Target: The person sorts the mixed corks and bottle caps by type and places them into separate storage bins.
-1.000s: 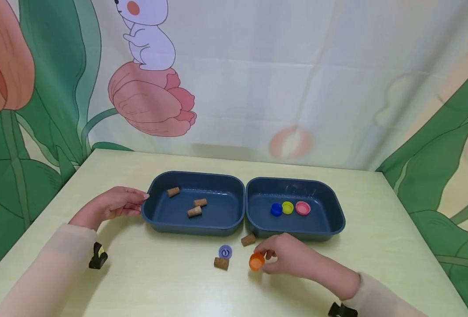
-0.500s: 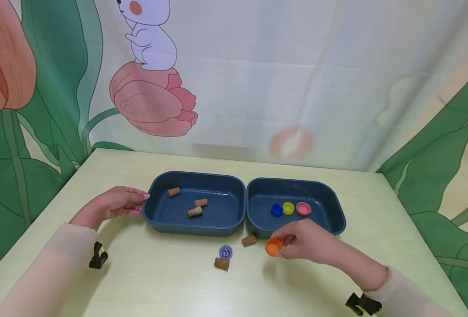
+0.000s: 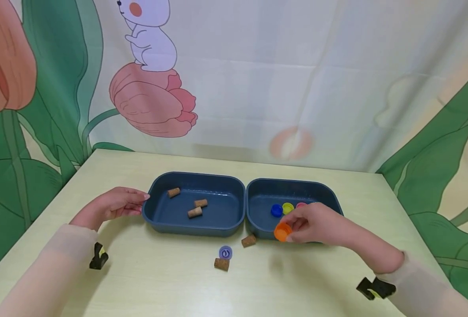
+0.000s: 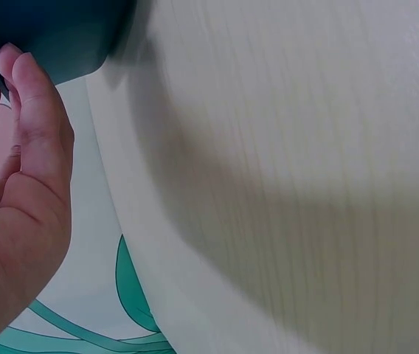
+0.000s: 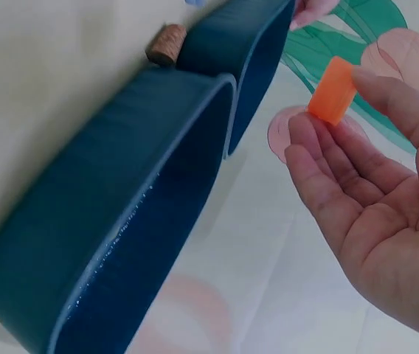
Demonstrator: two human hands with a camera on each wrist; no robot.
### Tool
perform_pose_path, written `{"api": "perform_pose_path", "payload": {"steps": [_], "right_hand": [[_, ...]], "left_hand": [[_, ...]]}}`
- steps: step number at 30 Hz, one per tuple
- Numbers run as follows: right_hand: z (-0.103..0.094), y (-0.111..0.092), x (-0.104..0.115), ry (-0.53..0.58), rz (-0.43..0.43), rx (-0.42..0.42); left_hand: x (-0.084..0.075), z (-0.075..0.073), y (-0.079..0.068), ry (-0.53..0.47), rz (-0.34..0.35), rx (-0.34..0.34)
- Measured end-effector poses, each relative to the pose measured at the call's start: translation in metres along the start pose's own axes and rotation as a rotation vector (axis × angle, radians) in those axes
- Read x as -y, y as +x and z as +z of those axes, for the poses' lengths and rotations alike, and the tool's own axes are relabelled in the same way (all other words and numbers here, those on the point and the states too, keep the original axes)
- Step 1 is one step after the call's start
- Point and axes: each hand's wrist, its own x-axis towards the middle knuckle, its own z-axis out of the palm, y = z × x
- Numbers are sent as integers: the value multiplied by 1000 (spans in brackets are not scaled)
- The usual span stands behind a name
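My right hand (image 3: pixel 319 224) pinches an orange bottle cap (image 3: pixel 283 231) between thumb and fingertips. It is raised over the near rim of the right blue tray (image 3: pixel 259 222); the right wrist view shows the cap (image 5: pixel 333 90) above the rim. Inside that tray lie a blue cap (image 3: pixel 276 210), a yellow cap (image 3: pixel 287 208) and a pink cap (image 3: pixel 301 205), the pink one partly hidden by the hand. At the left blue tray (image 3: pixel 222 215), my left hand (image 3: pixel 117 204) holds the outer side rim, with digits on both sides of it (image 4: pixel 29 140).
Three corks (image 3: pixel 195 212) lie in the left tray. On the table (image 3: pixel 159 277) in front, one cork (image 3: pixel 248 240) sits by the right tray, and another cork (image 3: pixel 221 264) lies beside a purple cap (image 3: pixel 225 252). A printed curtain (image 3: pixel 238 88) hangs behind the table.
My right hand has lifted the orange cap from the table and carried it rightward and away from me to the right tray's near rim. The left hand stays at its tray.
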Motion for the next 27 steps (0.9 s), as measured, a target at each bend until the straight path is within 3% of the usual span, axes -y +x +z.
{"api": "perform_pose_path", "payload": {"steps": [17, 27], "right_hand": [[-38, 5, 13, 0, 23, 50], [-50, 16, 11, 45, 36, 94]], "left_hand": [[2, 0, 0, -7, 2, 3], [2, 0, 0, 2, 1, 1]]}}
